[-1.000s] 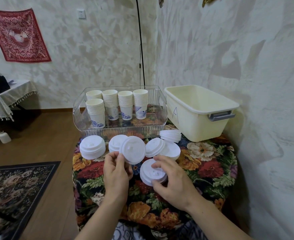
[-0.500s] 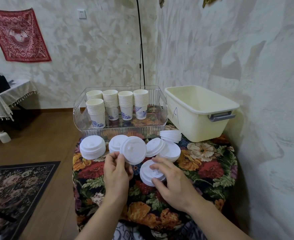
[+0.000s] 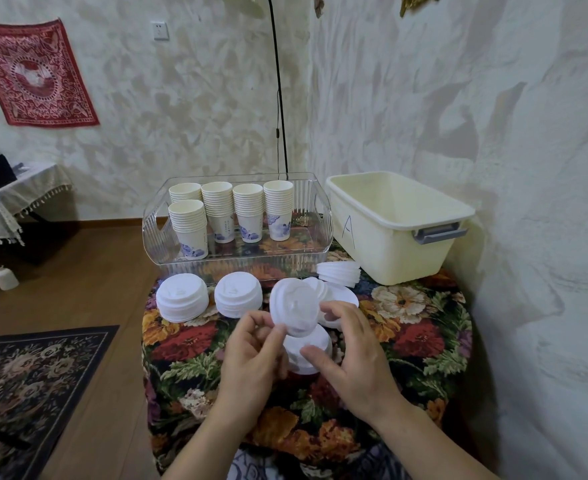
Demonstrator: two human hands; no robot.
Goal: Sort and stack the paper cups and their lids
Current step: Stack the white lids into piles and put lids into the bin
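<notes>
My left hand (image 3: pixel 251 351) pinches a white lid (image 3: pixel 294 308) by its lower edge and holds it tilted above a small lid stack (image 3: pixel 304 351) on the floral cloth. My right hand (image 3: pixel 351 351) touches the raised lid's right edge with its thumb, while its fingers curl round that stack. More lid stacks sit behind: a far-left stack (image 3: pixel 181 301), a middle stack (image 3: pixel 238 294), loose lids (image 3: pixel 337 299) and a back-right stack (image 3: pixel 339 271). Several stacks of paper cups (image 3: pixel 247 213) stand in a clear tray (image 3: pixel 237 263).
A cream bin marked "A" (image 3: pixel 396 223) stands at the table's back right against the wall. A lamp pole (image 3: pixel 280 98) rises behind the tray. The floral tablecloth (image 3: pixel 407 341) drops off at the left edge to wooden floor and a dark rug (image 3: pixel 33 382).
My left hand carried the lid to the right, from beside the middle stack to above the small stack. My right hand rose a little and now touches the lid's edge.
</notes>
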